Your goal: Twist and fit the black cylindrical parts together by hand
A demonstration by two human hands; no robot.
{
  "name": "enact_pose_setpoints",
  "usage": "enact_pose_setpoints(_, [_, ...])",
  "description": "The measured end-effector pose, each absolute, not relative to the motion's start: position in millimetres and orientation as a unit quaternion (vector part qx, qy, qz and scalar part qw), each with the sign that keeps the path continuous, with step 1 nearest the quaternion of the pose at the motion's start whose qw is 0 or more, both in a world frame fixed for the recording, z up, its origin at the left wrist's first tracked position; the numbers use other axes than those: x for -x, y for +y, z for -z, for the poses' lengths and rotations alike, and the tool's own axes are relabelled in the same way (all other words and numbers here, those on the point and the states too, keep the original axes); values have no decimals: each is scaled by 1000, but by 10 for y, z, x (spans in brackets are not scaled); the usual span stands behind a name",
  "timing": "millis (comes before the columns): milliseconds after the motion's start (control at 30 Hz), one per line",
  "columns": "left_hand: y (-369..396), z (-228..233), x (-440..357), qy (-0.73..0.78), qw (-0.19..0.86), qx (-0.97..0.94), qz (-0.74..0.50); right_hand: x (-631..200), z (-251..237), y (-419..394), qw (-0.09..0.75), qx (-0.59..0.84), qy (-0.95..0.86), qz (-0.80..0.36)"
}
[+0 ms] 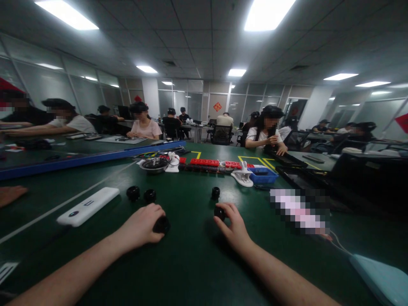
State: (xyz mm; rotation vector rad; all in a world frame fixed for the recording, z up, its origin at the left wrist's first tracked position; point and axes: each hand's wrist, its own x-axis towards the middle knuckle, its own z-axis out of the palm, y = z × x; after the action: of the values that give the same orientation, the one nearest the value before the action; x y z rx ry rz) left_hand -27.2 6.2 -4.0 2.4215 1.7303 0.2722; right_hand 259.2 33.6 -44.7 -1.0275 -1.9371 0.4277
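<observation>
My left hand point(143, 225) rests on the green table point(191, 263), its fingers closed on a small black round part point(161, 224). My right hand point(232, 223) pinches another black round part point(219, 212) between thumb and fingertips. Two more black parts point(133, 193) point(149, 195) stand side by side just beyond my left hand. A further black part point(216, 193) stands a little beyond my right hand.
A white flat device point(87, 206) lies at the left. Behind are a metal bowl point(154, 164), red strips point(204, 162), a white clamp point(242, 176) and a blue tray point(263, 175). A pale blue object point(379, 278) with a cable lies front right. Other people sit at neighbouring tables.
</observation>
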Motion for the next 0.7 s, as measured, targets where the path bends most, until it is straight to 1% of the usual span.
enact_pose_setpoints(133, [61, 133, 779, 691, 61, -717, -66, -2580, 452, 315, 430, 394, -795, -170])
enact_pose_setpoints(267, [189, 271, 1211, 765, 88, -629, -107, -2580, 448, 300, 424, 382, -805, -162])
enact_pose_setpoints(367, [292, 364, 1391, 799, 79, -582, -126, -2587, 469, 317, 426, 382, -806, -155])
enact_pose_setpoints(500, [333, 419, 1408, 798, 55, -580, -150, -2588, 508, 351, 433, 389, -799, -150])
enact_pose_setpoints(567, [293, 387, 1339, 799, 10, -581, -153, -2583, 517, 357, 438, 392, -795, -149])
enact_pose_setpoints(633, [220, 309, 1226, 806, -71, -565, -162, -2578, 521, 354, 441, 392, -793, -149])
enact_pose_setpoints(700, [128, 201, 1068, 793, -147, -557, -197, -2576, 523, 351, 443, 392, -793, -149])
